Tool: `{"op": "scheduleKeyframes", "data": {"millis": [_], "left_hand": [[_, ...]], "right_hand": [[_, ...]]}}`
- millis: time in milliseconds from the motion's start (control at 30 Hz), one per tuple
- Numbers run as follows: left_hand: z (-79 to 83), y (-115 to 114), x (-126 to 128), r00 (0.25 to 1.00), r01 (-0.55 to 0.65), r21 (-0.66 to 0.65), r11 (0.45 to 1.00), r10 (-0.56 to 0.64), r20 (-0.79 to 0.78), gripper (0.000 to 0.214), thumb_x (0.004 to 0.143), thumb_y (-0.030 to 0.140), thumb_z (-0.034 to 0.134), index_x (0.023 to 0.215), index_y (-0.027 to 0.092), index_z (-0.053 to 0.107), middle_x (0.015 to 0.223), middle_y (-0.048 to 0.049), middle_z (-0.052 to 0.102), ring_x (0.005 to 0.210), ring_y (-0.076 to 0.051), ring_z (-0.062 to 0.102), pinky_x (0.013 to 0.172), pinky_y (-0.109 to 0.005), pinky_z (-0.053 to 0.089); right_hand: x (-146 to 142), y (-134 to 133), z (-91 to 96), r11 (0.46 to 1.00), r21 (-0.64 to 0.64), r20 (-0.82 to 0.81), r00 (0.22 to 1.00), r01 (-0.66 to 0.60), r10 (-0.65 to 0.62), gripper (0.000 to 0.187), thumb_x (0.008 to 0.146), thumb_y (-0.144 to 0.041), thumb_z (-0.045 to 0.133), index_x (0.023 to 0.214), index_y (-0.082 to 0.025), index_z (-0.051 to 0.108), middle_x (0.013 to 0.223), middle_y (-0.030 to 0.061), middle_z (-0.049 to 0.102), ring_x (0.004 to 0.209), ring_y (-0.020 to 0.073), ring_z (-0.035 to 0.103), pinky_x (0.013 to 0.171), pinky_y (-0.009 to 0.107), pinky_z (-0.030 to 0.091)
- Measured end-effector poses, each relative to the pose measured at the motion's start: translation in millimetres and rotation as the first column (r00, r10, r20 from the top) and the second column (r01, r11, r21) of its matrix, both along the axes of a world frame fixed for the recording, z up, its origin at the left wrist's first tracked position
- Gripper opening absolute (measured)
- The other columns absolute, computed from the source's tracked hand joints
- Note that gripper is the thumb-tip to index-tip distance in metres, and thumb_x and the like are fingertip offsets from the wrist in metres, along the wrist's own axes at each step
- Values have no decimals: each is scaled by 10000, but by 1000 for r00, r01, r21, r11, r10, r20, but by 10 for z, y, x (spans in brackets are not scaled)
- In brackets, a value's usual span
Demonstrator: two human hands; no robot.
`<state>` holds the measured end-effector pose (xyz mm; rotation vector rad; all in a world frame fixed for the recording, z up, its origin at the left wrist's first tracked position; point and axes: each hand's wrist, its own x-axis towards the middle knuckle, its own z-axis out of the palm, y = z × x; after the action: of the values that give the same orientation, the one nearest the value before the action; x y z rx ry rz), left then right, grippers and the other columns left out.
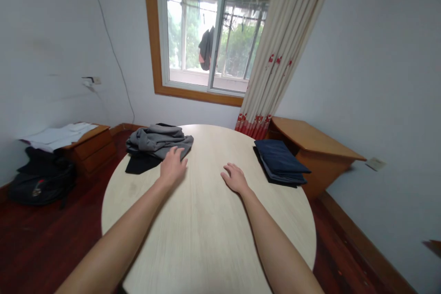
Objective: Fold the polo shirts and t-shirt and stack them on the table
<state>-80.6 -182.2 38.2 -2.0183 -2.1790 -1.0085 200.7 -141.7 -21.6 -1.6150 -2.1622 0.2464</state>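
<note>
A round pale wooden table [206,239] fills the middle of the view. At its far left lies a crumpled pile of grey and black clothes [155,142]. My left hand [173,165] reaches to the pile's near edge, fingers stretched out and touching the grey cloth, holding nothing. My right hand [235,177] lies flat on the bare tabletop near the centre, fingers open. At the table's far right edge sits a stack of folded dark navy clothes [280,161], a hand's width from my right hand.
A wooden cabinet [310,147] stands right of the table by a red-patterned curtain [275,64]. At left a low drawer unit [93,144] carries white cloth, with a black bag [41,181] on the dark red floor. A window [210,32] is behind.
</note>
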Motion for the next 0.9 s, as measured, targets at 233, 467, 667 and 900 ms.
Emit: {"op": "scheduleKeyframes", "data": {"millis": [233, 467, 667, 900], "left_hand": [[-147, 183, -304, 974, -171, -292, 941, 117, -195, 530, 888, 447, 582, 1360, 208, 576, 1362, -169, 528, 1050, -333, 658, 837, -402, 528], [-268, 188, -365, 998, 41, 66, 997, -45, 52, 265, 941, 303, 454, 986, 181, 685, 1169, -116, 641, 1039, -276, 650, 913, -383, 514], [-88, -184, 184, 759, 577, 421, 700, -650, 40, 183, 980, 249, 434, 967, 188, 606, 1354, -143, 605, 1264, -247, 561, 1084, -423, 430], [-26, -625, 765, 294, 903, 366, 225, -945, -145, 250, 971, 355, 542, 1159, 194, 574, 1431, -188, 552, 1297, -264, 562, 1042, -390, 488]], "right_hand": [[15, 5, -15, 1000, -11, -24, 1000, -19, 19, 461, 933, -391, 540, 1307, -138, 630, 1489, 161, 498, 1417, 276, 409, 1184, 445, 257], [25, 0, -18, 999, 5, -89, 995, -34, 35, 443, 906, -353, 570, 1278, -122, 638, 1449, 186, 531, 1396, 299, 431, 1180, 485, 263], [-81, 12, -34, 977, 8, -636, 753, -214, 170, 723, 841, -412, 640, 1496, -220, 402, 1400, 166, 564, 1185, 235, 612, 1053, 457, 443], [-125, -18, 73, 892, -49, -820, 528, -449, 221, 392, 632, -398, 785, 947, -168, 741, 973, 70, 731, 816, 205, 662, 778, 347, 536]]}}
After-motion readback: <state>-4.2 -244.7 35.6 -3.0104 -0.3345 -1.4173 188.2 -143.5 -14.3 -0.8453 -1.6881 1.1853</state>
